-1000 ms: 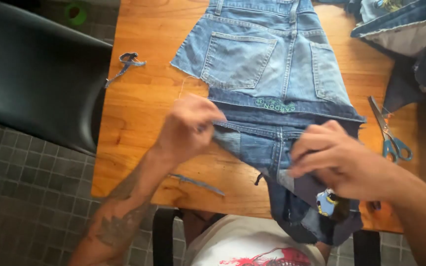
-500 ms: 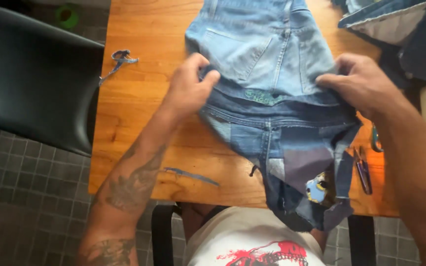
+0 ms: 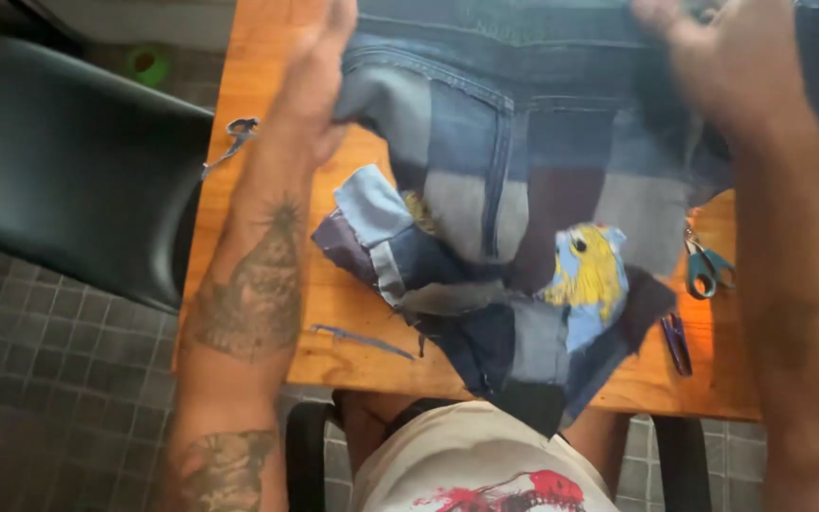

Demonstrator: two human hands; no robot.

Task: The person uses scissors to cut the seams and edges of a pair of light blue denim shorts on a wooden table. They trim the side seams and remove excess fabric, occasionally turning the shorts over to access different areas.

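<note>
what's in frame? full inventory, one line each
patchwork denim garment: 1, mixed blues with a yellow patch, lifted over the table centre
wooden table: 1, orange-brown, centre
teal-handled scissors: 1, right of the garment on the table
small dark tool: 1, purple, table front right, kind unclear
small snips: 1, grey, table left edge
denim strip: 1, blue, table front left
black chair: 1, left of the table
left hand: gripping the garment's upper left
right hand: gripping the garment's upper right

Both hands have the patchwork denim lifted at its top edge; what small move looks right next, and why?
Probably lower it flat. The left hand and right hand grip the patchwork denim piece at its top, while its bottom lies bunched on the wooden table.
</note>
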